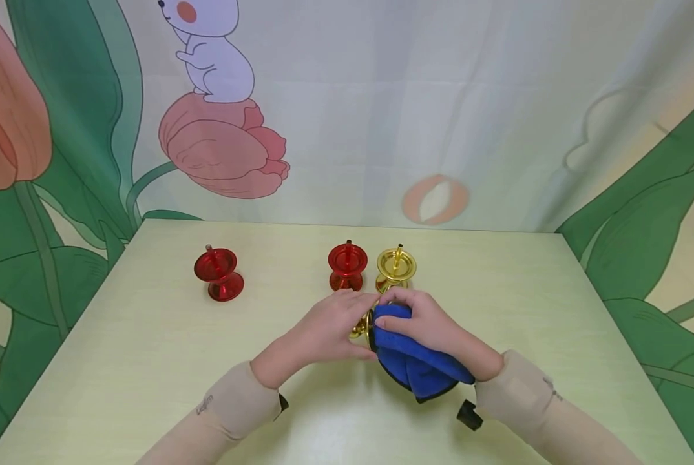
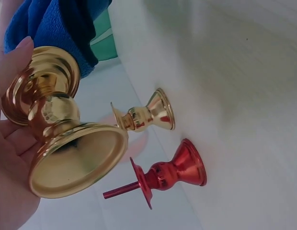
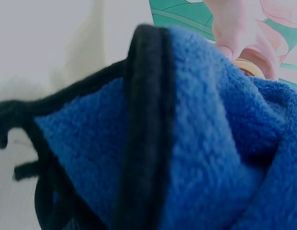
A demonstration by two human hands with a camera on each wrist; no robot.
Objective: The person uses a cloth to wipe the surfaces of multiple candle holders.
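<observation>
My left hand [image 1: 336,328] holds a gold candle holder [image 2: 53,112] tipped on its side above the table, fingers and thumb around it. In the left wrist view its hollow base faces the camera. My right hand [image 1: 425,320] grips a blue cloth [image 1: 413,368] with dark edging and presses it against the dish end of that holder. The cloth fills most of the right wrist view [image 3: 201,129] and hides the right fingers there. Behind the hands, a second gold candle holder [image 1: 397,266] stands upright beside a red candle holder [image 1: 347,263].
Another red candle holder [image 1: 220,274] stands farther left on the pale table [image 1: 149,361]. A printed curtain [image 1: 353,129] with flowers and leaves hangs along the table's back edge.
</observation>
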